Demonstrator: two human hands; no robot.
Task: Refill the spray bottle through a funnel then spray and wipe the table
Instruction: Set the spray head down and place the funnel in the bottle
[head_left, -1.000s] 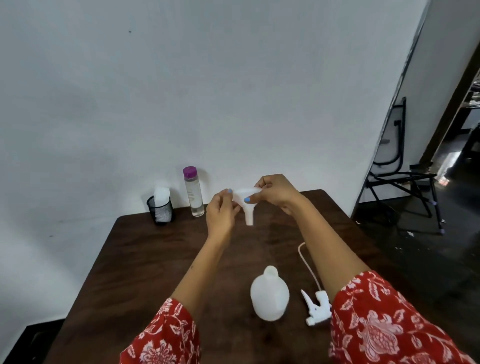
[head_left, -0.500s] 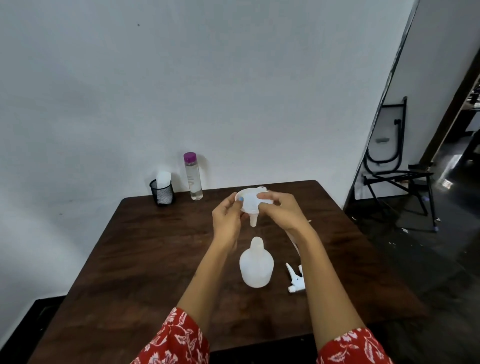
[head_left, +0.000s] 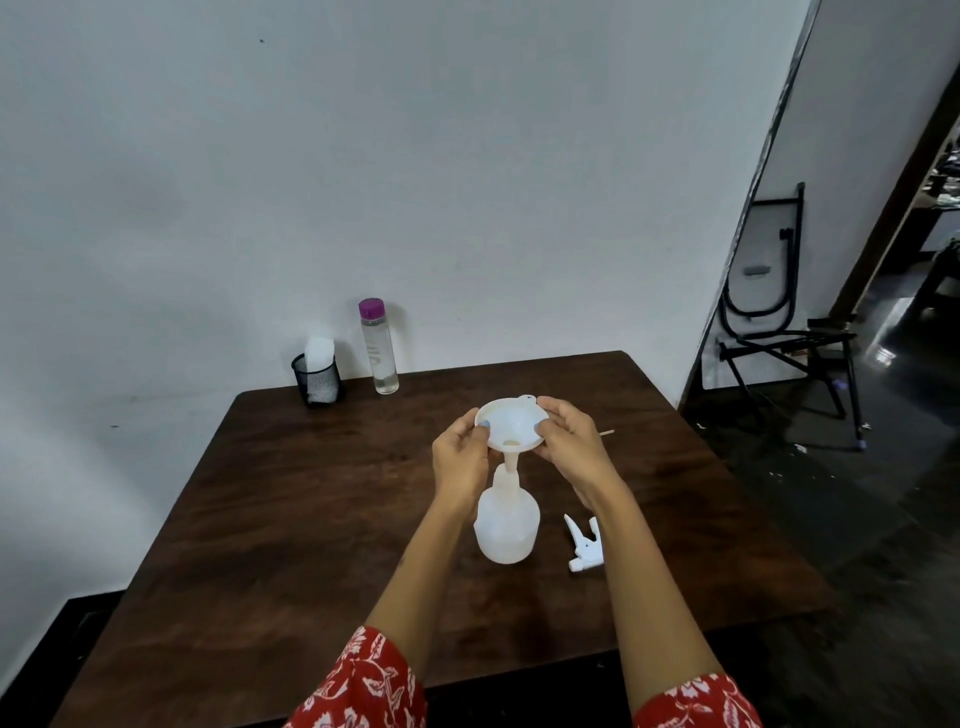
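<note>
Spray bottle (head_left: 506, 522) stands upright at the centre of the frame on the dark wooden worktop (head_left: 291, 499), its cap off. The funnel (head_left: 511, 427), which 1 second ago was held high and tilted toward the back of the worktop, has since been brought forward and down: its stem now meets the bottle's open neck, though I cannot tell how deep it sits. The left hand (head_left: 460, 462) pinches the funnel's rim on the left with curled fingers, and the right hand (head_left: 569, 441) pinches the rim on the right. That suggests the funnel is nearly seated, so pouring looks like the step ahead; spraying and wiping are not yet begun.

Counted:
- 1 spray bottle
- 1 funnel
- 1 trigger head (head_left: 584, 543), lying on the worktop just right of the bottle, detached
- 1 clear bottle (head_left: 379, 345) with a purple cap, upper left of centre, by the wall
- 1 black mesh cup (head_left: 317, 379) holding something white, left of that bottle
- 1 folding chair (head_left: 779, 332) at the right edge
</note>
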